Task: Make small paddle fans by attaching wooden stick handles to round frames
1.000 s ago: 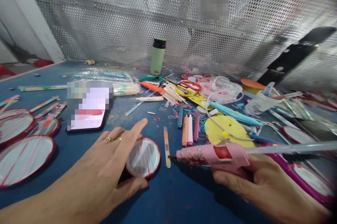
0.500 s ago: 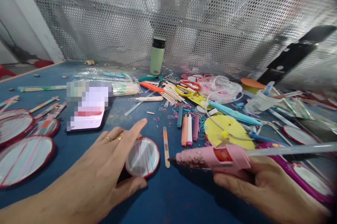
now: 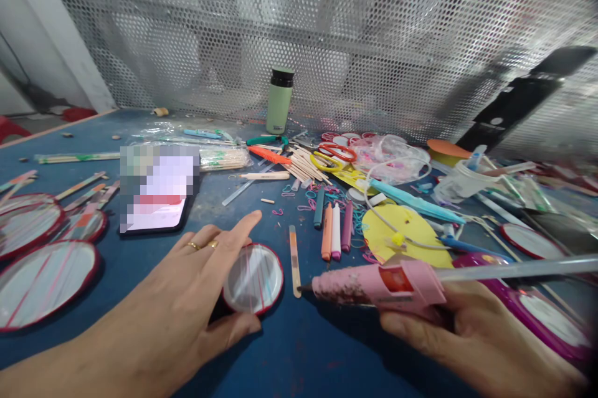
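Left hand (image 3: pixel 187 298) steadies round lid (image 3: pixel 253 278); right hand (image 3: pixel 471 329) grips glue gun (image 3: pixel 378 283).

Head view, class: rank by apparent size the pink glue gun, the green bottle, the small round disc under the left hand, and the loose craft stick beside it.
1. pink glue gun, nearest the camera
2. small round disc
3. green bottle, farther off, so unsure against the disc
4. craft stick

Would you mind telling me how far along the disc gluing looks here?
Several finished discs lie at the left. In hand: the left hand steadies a small disc, while the right hand aims the glue gun beside a wooden stick. That stick is not yet attached.
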Demonstrator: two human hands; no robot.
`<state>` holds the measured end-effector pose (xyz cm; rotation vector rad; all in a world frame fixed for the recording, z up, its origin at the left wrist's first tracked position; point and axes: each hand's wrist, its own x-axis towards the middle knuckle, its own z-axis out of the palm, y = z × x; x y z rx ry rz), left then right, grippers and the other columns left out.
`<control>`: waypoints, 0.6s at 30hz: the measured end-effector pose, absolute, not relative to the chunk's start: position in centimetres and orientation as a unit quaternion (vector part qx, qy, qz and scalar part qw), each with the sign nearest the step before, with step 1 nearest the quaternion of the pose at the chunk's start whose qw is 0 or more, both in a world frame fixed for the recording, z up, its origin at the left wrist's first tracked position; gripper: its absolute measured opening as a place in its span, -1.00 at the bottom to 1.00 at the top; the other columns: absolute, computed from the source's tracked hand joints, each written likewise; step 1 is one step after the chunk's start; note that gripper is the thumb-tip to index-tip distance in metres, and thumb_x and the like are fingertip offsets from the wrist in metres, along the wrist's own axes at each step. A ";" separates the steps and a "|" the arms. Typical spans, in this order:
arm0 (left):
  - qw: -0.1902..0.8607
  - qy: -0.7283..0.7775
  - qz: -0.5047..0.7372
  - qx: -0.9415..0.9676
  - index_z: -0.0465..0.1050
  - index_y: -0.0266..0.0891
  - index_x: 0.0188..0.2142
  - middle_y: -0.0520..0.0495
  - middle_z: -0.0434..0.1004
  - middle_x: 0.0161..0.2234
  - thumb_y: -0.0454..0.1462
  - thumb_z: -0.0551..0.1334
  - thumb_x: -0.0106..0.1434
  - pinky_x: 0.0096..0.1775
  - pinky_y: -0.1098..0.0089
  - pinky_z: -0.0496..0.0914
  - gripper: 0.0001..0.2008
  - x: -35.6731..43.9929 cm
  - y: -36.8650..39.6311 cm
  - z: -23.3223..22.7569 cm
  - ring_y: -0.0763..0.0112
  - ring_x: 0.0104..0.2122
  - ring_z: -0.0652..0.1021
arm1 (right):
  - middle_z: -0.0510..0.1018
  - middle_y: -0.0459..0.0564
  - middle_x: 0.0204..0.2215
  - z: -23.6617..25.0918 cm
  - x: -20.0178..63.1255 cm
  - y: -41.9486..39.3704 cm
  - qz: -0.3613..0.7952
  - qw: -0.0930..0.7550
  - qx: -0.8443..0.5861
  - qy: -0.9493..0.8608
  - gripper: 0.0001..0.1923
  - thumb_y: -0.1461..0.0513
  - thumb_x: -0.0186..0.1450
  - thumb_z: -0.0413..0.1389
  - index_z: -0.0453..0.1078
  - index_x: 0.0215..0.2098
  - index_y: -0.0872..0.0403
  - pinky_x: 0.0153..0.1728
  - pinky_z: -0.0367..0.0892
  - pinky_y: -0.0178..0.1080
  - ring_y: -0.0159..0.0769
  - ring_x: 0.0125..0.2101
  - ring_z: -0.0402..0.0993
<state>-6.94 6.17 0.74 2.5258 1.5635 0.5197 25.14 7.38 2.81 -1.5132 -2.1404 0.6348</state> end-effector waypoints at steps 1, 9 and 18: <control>0.064 0.518 0.171 0.835 -0.31 -0.06 0.40 -0.19 0.45 0.15 -0.17 0.28 0.20 0.01 -0.06 0.40 -0.05 -6.9 6.2 0.8 -0.07 0.08 0.45 | 0.64 -0.11 -0.48 2.8 25.2 7.5 0.234 0.196 -0.537 -0.787 -0.74 -0.02 0.19 0.22 0.58 -0.38 -0.04 -0.44 0.55 -0.31 -0.24 -0.50 0.57; 0.104 0.533 0.231 0.807 -0.17 -0.05 0.38 -0.17 0.47 0.06 -0.24 0.31 0.13 0.03 -0.01 0.41 -0.07 -6.7 6.3 0.7 0.03 0.04 0.49 | 0.61 -0.02 -0.20 3.4 25.9 5.9 0.114 0.232 -0.519 -0.814 -0.68 0.01 0.25 0.15 0.43 -0.08 -0.07 -0.28 0.54 -0.24 -0.13 -0.23 0.59; 0.134 0.541 0.234 0.797 -0.15 0.01 0.38 -0.16 0.46 0.13 -0.28 0.32 0.09 0.05 -0.03 0.41 -0.05 -5.0 5.3 1.7 0.01 0.10 0.49 | 0.60 0.14 -0.23 4.6 28.3 5.4 -0.171 0.186 -0.679 -0.689 -0.60 -0.05 0.35 -0.03 0.26 0.02 -0.01 -0.43 0.40 -0.13 0.00 -0.34 0.59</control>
